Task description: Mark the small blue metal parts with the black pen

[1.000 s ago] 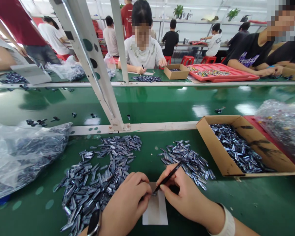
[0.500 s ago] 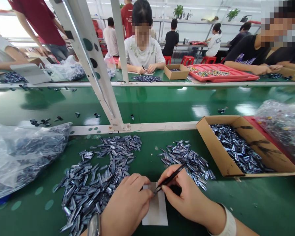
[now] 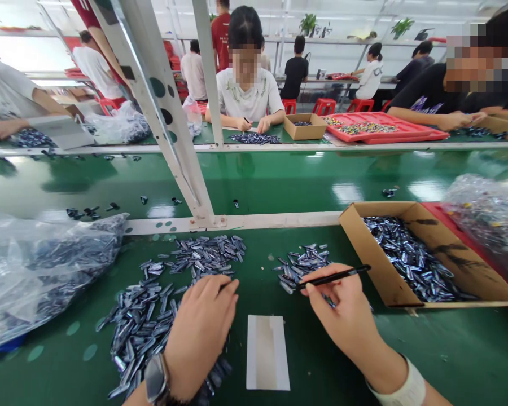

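Observation:
My left hand (image 3: 205,332), with a watch on its wrist, is over the large left pile of small dark shiny clip-like pieces (image 3: 141,316). Its fingers are curled downward and close together; the fingertips are partly hidden, so I cannot make out what is between them. Black tweezers (image 3: 336,275) are pinched in my right hand (image 3: 342,304), their tip pointing left over the smaller right pile of the same pieces (image 3: 307,259). Between both hands a white card with a beige strip (image 3: 266,352) lies flat on the green table (image 3: 296,366).
An open cardboard box (image 3: 364,270) of dark pieces stands at the right, beside a clear bag (image 3: 486,220). A plastic bag (image 3: 46,270) of pieces lies left. A slanted white post (image 3: 173,135) rises behind. Beyond the green belt (image 3: 275,180), co-workers sit at another table.
My left hand has moved left from the card to the left pile. My right hand has moved right and up with the tweezers, now over the right pile. The card is uncovered.

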`<state>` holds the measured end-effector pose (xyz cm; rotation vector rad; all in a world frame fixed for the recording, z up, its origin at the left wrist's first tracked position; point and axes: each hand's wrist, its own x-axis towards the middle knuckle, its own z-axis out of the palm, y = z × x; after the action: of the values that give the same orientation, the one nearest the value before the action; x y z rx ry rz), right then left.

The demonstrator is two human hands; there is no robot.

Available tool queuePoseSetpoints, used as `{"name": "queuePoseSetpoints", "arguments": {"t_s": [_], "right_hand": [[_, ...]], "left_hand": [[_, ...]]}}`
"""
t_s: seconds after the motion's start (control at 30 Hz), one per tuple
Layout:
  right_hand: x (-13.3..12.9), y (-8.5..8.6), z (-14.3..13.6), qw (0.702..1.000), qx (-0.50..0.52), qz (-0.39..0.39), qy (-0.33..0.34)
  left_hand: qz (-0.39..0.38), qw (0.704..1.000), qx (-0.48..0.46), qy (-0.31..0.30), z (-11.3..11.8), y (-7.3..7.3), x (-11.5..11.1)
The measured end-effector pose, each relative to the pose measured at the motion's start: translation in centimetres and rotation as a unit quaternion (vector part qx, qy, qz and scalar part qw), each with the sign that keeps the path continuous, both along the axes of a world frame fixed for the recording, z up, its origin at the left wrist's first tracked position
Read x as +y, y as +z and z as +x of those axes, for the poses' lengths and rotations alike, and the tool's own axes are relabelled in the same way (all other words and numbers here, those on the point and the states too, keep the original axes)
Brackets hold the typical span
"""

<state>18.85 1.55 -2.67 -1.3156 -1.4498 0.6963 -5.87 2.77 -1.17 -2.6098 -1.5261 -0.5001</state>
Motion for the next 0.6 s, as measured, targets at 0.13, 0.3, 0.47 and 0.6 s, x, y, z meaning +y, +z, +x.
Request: {"name": "queuePoseSetpoints", "arguments": {"t_s": [0.13,0.3,0.47,0.6], "right_hand": [[0.4,0.4,0.5,1.000,0.019,0.001,-0.021],[-0.4,0.7,-0.5,0.999,0.034,-0.002,0.019],[-1.4,1.7,-1.4,0.965,0.118,-0.143,0.186],[-1.8,1.9,-1.7,0.937,0.098,-0.196,0.274]], "left_hand": [[0.033,0.997,0.017,0.066,-1.0,0.0,1.3],[0.012,0.997,0.009,0.077,-0.4,0.4,1.6],[-0.010,0.998,-0.030,0.059,0.0,0.9,1.3],[-0.048,0.993,-0.105,-0.017,0.4,0.8,0.4]]}}
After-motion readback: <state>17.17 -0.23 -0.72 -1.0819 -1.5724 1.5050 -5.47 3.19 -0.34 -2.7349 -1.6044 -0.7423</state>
